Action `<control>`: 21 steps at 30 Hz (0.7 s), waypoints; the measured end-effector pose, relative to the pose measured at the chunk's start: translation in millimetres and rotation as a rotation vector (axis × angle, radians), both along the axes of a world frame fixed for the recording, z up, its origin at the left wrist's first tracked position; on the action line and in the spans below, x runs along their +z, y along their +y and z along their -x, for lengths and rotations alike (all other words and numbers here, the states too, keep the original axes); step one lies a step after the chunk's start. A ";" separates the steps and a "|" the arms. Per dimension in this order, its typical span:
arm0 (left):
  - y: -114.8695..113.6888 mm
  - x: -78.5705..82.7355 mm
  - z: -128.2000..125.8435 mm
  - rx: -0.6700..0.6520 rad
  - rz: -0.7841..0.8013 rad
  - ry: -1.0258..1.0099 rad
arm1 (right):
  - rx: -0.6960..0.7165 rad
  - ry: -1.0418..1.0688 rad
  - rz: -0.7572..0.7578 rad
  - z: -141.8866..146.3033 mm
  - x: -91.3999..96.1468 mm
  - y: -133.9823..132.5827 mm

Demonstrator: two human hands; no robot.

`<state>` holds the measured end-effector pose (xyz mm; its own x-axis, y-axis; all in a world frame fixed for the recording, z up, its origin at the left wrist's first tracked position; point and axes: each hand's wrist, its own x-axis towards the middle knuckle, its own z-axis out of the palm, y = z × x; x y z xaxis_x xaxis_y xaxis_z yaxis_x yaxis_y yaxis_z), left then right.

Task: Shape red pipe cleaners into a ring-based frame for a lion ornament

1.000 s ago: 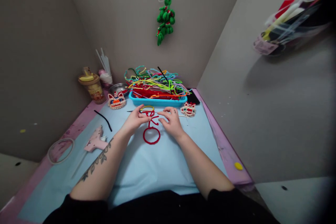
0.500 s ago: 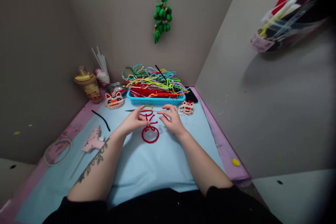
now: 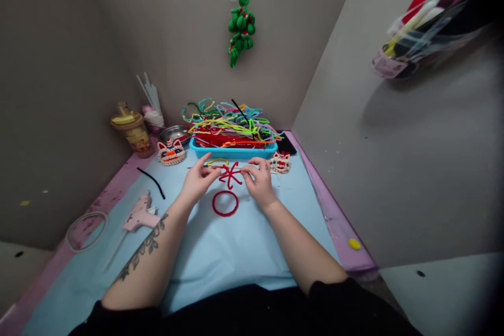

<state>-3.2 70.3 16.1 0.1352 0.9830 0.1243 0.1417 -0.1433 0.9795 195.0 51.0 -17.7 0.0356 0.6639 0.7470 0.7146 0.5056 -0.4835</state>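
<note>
My left hand (image 3: pixel 198 179) and my right hand (image 3: pixel 257 179) pinch the two sides of a red pipe-cleaner star shape (image 3: pixel 230 174), held just above the light blue mat (image 3: pixel 220 252). A red pipe-cleaner ring (image 3: pixel 225 203) lies flat on the mat just below the star, between my wrists. A yellow pipe-cleaner loop (image 3: pixel 217 161) lies just behind my left fingers. A thin metal tool lies across the mat behind my hands.
A blue tray (image 3: pixel 232 150) heaped with coloured pipe cleaners stands at the back. Two small cat-face crafts (image 3: pixel 170 151) (image 3: pixel 281 162) flank it. A pink glue gun (image 3: pixel 138 213), a black pipe cleaner (image 3: pixel 151 181), a tape ring (image 3: pixel 86 224) and a cup (image 3: pixel 132 133) sit left.
The red twisted piece has come away from the ring and been spread into a star between my fingers. Both hands moved slightly up and back; the ring stays on the mat.
</note>
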 end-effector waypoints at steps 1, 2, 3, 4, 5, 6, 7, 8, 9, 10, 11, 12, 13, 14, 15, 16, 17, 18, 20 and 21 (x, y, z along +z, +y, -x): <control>-2.3 0.3 -2.7 -0.019 0.016 -0.013 | -0.009 -0.002 -0.016 1.0 -0.7 -0.5; -4.5 0.6 -5.5 -0.034 0.032 -0.036 | -0.012 -0.002 -0.029 2.3 -1.5 -1.0; -6.3 0.8 -8.0 -0.044 0.052 -0.064 | -0.009 -0.002 -0.034 3.8 -2.2 -1.6; -7.7 1.0 -10.0 -0.049 0.077 -0.093 | -0.002 -0.004 -0.032 5.3 -2.9 -2.1; -8.5 1.2 -11.4 -0.048 0.103 -0.118 | 0.010 -0.008 -0.025 6.7 -3.4 -2.5; -8.8 1.3 -12.2 -0.043 0.126 -0.136 | 0.023 -0.014 -0.015 7.9 -3.7 -2.8; -8.6 1.3 -12.5 -0.035 0.144 -0.146 | 0.036 -0.020 -0.006 8.9 -3.9 -3.0; -8.2 1.2 -12.4 -0.029 0.156 -0.149 | 0.047 -0.025 0.000 9.7 -3.9 -3.1; -7.6 1.0 -12.0 -0.025 0.161 -0.145 | 0.055 -0.031 0.004 10.3 -3.8 -3.3; -6.9 0.8 -11.7 -0.022 0.160 -0.137 | 0.058 -0.039 0.004 10.7 -3.6 -3.5; -6.3 0.5 -11.4 -0.020 0.157 -0.127 | 0.056 -0.049 0.004 11.1 -3.4 -3.9; -5.7 0.2 -11.3 -0.014 0.151 -0.117 | 0.051 -0.062 0.003 11.4 -3.2 -4.4; -5.3 0.0 -11.3 -0.006 0.146 -0.110 | 0.045 -0.078 0.002 11.9 -3.0 -5.1; -4.8 -0.1 -11.3 0.001 0.142 -0.105 | 0.039 -0.093 -0.001 12.3 -2.8 -5.9; -4.4 0.0 -11.2 0.006 0.143 -0.104 | 0.035 -0.104 -0.003 12.8 -2.5 -6.6; -4.0 0.3 -10.9 0.009 0.146 -0.104 | 0.036 -0.108 -0.001 13.0 -2.2 -7.1; -3.7 0.9 -10.4 0.009 0.152 -0.104 | 0.046 -0.104 0.006 12.8 -1.9 -7.3; -3.3 1.7 -9.5 0.006 0.160 -0.106 | 0.066 -0.086 0.019 12.0 -1.6 -6.9; -2.5 3.9 -6.8 0.003 0.179 -0.112 | 0.132 -0.004 0.068 8.2 -1.2 -4.2; -2.0 5.0 -5.1 0.001 0.191 -0.112 | 0.175 0.052 0.108 5.2 -1.3 -2.0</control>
